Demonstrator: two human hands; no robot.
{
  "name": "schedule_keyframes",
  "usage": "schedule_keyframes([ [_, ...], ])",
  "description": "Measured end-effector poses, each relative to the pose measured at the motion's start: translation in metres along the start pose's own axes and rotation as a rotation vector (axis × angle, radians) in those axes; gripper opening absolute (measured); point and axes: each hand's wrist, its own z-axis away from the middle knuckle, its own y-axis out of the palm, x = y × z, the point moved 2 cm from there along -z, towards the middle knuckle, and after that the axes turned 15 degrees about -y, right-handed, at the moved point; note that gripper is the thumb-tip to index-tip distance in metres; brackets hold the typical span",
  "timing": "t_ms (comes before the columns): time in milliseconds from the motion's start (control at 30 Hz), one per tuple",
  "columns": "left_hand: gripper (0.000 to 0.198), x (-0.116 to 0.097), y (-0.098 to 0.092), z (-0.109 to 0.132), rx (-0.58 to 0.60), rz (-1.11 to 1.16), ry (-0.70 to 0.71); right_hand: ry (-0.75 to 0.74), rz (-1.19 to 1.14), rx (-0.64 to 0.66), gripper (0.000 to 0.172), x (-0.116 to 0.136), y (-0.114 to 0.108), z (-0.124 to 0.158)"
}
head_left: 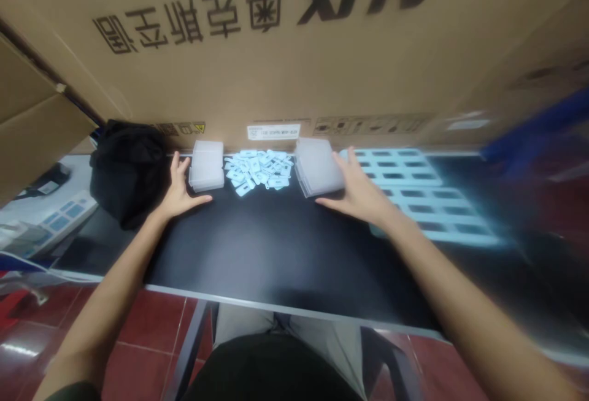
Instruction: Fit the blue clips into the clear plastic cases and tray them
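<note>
My left hand (pixel 178 194) rests at the left edge of a stack of frosted clear plastic pieces (pixel 207 165), fingers raised and thumb stretched out in front. It is open; whether it touches the stack I cannot tell. Spread around the right side of a second frosted plastic stack (pixel 316 167) is my right hand (pixel 356 191), also open, with fingertips at the stack's edge and the thumb before its front corner. Between the two stacks lies a loose pile of small light-blue plastic tags (pixel 257 169), each with a slot.
Light-blue slotted trays (pixel 437 202) lie right of my right hand. A black cloth bundle (pixel 129 171) sits at the left, beside a white case (pixel 69 214). A large cardboard box (pixel 276 82) walls off the back of the black table (pixel 276 248). Something blue (pixel 534 131) is blurred at far right.
</note>
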Motion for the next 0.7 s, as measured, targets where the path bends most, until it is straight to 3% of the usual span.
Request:
schedule_keyframes([
  [100, 0.132, -0.014, 0.007, -0.011, -0.042, -0.079, 0.031, -0.014, 0.029, 0.034, 0.118, 0.005, 0.002, -0.015],
  [233, 0.101, -0.039, 0.02, -0.019, -0.049, -0.141, 0.043, 0.027, 0.052, 0.108, 0.104, 0.013, 0.004, -0.028],
  [333, 0.089, -0.057, 0.031, -0.021, -0.036, -0.143, 0.027, 0.026, 0.087, 0.134, 0.095, 0.022, 0.003, -0.033],
  [567, 0.087, -0.089, 0.053, -0.014, 0.044, -0.135, 0.06, 0.071, 0.17, 0.194, 0.078, 0.057, -0.005, -0.05],
  [700, 0.097, -0.106, 0.063, 0.0, 0.058, -0.148, 0.074, 0.088, 0.226, 0.236, 0.069, 0.082, -0.006, -0.066],
])
